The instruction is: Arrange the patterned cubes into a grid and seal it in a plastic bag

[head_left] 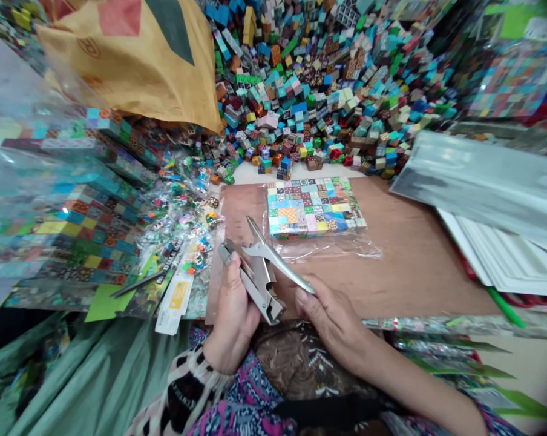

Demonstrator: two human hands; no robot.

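A silver plier stapler (278, 260) is held over the near edge of the brown board, its jaws and handles spread apart. My left hand (233, 315) is closed around its lower, channel-like part, the thumb lying along the metal. With fingers and thumb, my right hand (330, 315) grips the end of the long curved handle. Just beyond the stapler lies a flat block of colourful patterned cubes (316, 206) inside a clear plastic bag (346, 248). Whether staples sit in the stapler I cannot tell.
A large heap of small coloured blocks (310, 91) covers the back. Bagged block stacks (96, 230) and small packets (178, 206) stand left, below a yellow bag (137, 66). Clear plastic sleeves (482, 175) and white cards (504, 254) lie right on the brown board (419, 266).
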